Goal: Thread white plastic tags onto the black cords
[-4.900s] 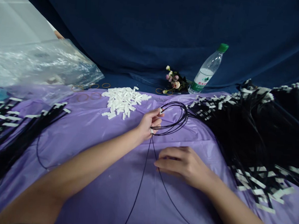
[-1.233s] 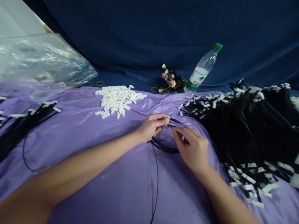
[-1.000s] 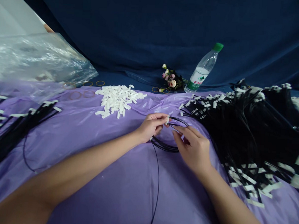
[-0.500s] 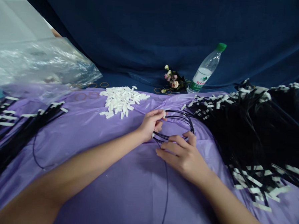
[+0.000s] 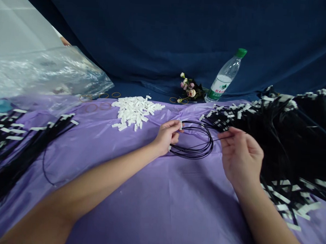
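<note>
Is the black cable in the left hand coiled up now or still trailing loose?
Coiled. The black cable forms stacked loops held by the left hand; the right hand pinches its end.

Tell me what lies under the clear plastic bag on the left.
Under the clear plastic bag, the purple sheet and some rubber bands show through its edge. Whatever lies farther under the crumpled film is too blurred by glare to tell.

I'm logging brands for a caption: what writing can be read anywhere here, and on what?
Water bottle: its green and white label carries print, too small and blurred to read.
White tags on the black cable pile: no print can be made out.
Coil of black cable in the left hand: no writing.
</note>
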The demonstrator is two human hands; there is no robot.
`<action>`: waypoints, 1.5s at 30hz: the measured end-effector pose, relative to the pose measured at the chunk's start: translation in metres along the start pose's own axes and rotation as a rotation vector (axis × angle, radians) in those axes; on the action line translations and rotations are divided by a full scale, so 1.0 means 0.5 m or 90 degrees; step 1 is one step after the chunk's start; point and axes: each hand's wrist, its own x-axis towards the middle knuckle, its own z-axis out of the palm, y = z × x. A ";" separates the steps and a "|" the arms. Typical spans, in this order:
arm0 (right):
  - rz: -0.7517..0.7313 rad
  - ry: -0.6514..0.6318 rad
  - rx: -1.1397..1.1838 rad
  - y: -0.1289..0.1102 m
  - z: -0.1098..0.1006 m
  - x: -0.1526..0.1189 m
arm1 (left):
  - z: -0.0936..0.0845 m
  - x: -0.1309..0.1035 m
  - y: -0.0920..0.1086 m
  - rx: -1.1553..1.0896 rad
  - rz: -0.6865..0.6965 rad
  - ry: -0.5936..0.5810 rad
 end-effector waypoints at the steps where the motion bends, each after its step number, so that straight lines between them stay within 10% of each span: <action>1: 0.044 0.031 0.069 -0.003 -0.002 0.006 | 0.001 0.000 0.000 0.000 -0.002 0.004; 7: 0.175 0.086 0.203 -0.036 -0.008 0.016 | 0.005 -0.003 -0.001 0.017 0.005 0.010; 17: -0.097 -0.267 -0.393 -0.015 0.021 -0.045 | 0.006 -0.007 -0.010 0.083 0.049 -0.039; 45: 0.022 -0.272 -0.416 0.000 0.025 -0.043 | 0.005 -0.014 -0.015 0.150 0.084 -0.104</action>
